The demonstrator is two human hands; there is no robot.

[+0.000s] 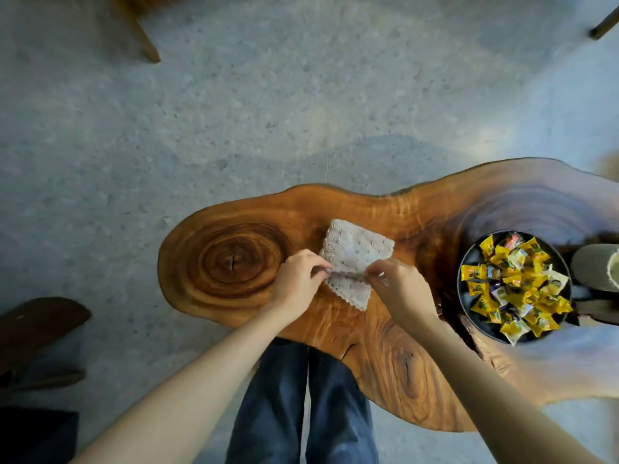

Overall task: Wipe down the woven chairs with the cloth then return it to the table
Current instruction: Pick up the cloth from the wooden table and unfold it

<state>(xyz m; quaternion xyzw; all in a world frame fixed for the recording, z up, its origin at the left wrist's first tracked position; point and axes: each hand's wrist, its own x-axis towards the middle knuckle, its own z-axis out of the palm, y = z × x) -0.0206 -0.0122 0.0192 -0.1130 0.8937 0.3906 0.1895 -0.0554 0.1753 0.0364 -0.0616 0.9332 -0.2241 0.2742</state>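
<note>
Left grip [298, 279]: your thumb and fingers pinch the near fold of the cloth [355, 252]. Between your two grips the cloth lies folded on the wooden bench [234, 259], its far part flat beyond your fingertips. Right grip [398, 286] pinches the same fold. Well to its right sits a dark bowl [470, 254] of yellow sweets [516, 289].

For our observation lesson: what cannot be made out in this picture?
Head view.
Wooden legs: cut off by the top edge.
Near fold of the cloth: hidden by left hand and right hand.
Grey object: cut off by the right edge.
Sweets: wrapper print too small.
</note>
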